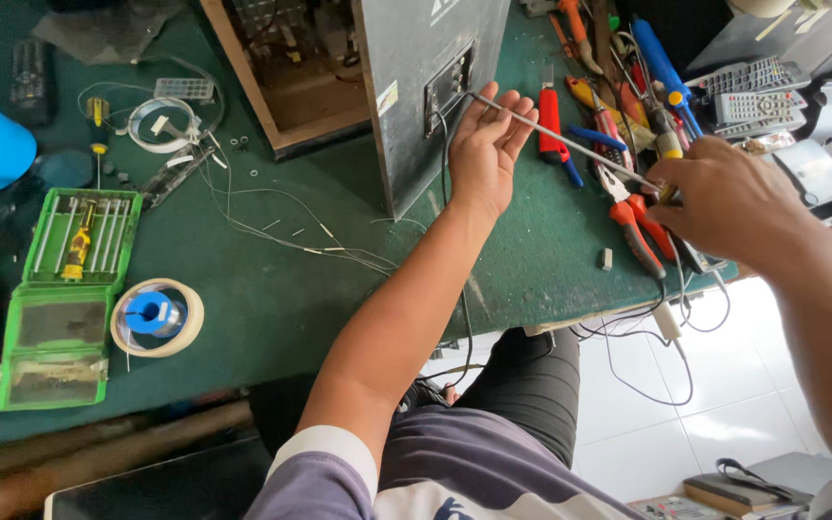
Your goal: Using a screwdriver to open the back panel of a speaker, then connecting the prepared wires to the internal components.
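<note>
Head view, looking down on a green counter (272,299). Right hand (729,202), at 3 o'clock, is closed around the handle of a long screwdriver (560,135); the handle itself is hidden inside the fist. Its thin metal shaft runs up and left toward 12 o'clock, the tip reaching the small control panel (449,87) on the face of a grey speaker box (416,116). Left hand (486,144), just above centre, is open with palm up and fingers loosely spread; the shaft crosses over its fingertips, which touch or nearly touch it, and the hand lies just beside the box face.

Behind the right hand, at 1 to 2 o'clock, lies a heap of tools: a red utility knife (551,120), red-handled pliers (633,226) and a blue-handled screwdriver (662,67). Remote controls (748,91) lie at 2 o'clock near the counter's far edge. At 9 o'clock sits an open green case (69,289) of small screwdrivers, with a reel of solder (156,316) just beside it. Thin white wires (272,226) trail across the counter between the case and the box.
</note>
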